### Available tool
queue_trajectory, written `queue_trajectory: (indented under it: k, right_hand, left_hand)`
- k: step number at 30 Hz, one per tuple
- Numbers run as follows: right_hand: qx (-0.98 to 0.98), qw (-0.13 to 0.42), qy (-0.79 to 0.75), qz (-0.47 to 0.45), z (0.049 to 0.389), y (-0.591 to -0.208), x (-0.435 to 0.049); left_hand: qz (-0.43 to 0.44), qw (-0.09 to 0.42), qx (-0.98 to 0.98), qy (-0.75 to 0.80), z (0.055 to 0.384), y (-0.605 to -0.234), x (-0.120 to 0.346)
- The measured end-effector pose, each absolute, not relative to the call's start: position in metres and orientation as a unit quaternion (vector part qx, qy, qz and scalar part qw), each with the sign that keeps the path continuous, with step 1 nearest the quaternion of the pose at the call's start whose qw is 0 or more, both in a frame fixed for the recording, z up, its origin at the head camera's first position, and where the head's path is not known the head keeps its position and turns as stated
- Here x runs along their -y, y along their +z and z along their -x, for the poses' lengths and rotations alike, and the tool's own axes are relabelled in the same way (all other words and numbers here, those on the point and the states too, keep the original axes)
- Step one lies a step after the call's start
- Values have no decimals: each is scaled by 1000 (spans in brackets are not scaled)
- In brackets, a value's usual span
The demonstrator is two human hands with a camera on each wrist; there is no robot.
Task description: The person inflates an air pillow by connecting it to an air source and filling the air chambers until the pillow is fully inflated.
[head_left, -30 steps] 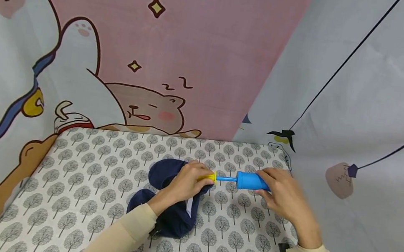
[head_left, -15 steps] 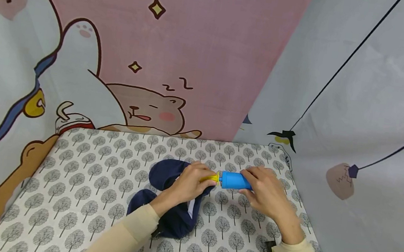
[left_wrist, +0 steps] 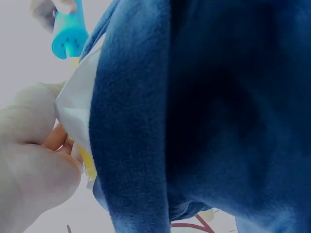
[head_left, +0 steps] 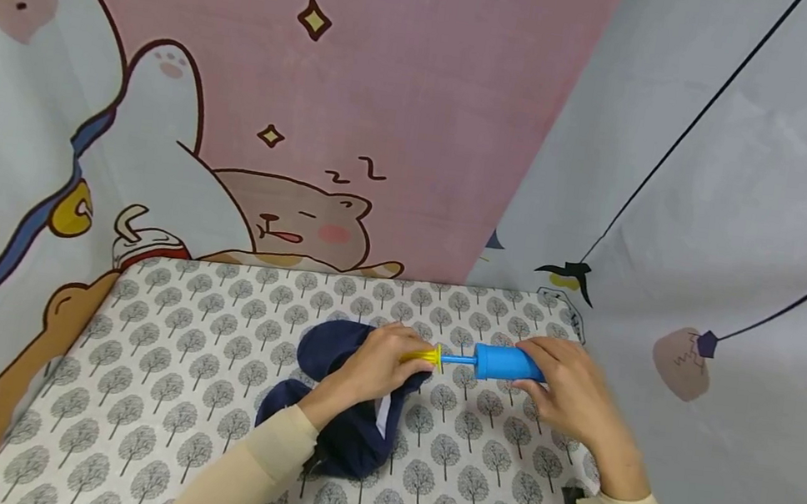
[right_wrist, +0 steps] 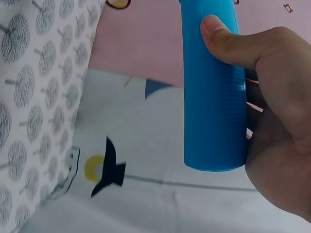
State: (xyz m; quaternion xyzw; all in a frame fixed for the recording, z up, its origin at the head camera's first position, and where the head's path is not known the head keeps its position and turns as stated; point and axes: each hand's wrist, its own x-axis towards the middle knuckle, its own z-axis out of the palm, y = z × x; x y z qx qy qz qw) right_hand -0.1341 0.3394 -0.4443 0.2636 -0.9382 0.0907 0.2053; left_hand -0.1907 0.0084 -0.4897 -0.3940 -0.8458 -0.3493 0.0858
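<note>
My left hand [head_left: 384,365] grips the yellow end piece [head_left: 423,356] of a small hand pump, above a navy, soft-looking U-shaped neck pillow [head_left: 357,444]. The pump's blue barrel [head_left: 503,363] is held by my right hand [head_left: 571,390], thumb along one side in the right wrist view. A length of thin blue rod [head_left: 460,360] shows between the yellow piece and the barrel. In the left wrist view, the pillow's navy fabric [left_wrist: 131,126] and a white tag [left_wrist: 80,104] cover much of the yellow part, so where its tip meets the pillow is hidden.
A cloth with grey trees [head_left: 204,396] covers the table. Behind it hangs a pink cartoon curtain [head_left: 421,111], with a pale curtain [head_left: 757,203] at the right. A small dark object [head_left: 572,498] lies by the right sleeve.
My right hand pushed the blue barrel left until the rod nearly vanished, then drew it back right, baring the rod again. My left hand stays almost still on the yellow end.
</note>
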Motion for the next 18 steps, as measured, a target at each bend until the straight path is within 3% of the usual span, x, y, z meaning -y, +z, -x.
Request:
queue_trajectory:
  k: [12,18]
  right_hand:
    - [946,203,122,-220,120,-440,-392]
    - [949,201,107,-219,119,-436,-395]
  left_hand:
    - [391,72,846,-354,194,-497,-2]
    - [397,57,855,-327,194,-497,-3]
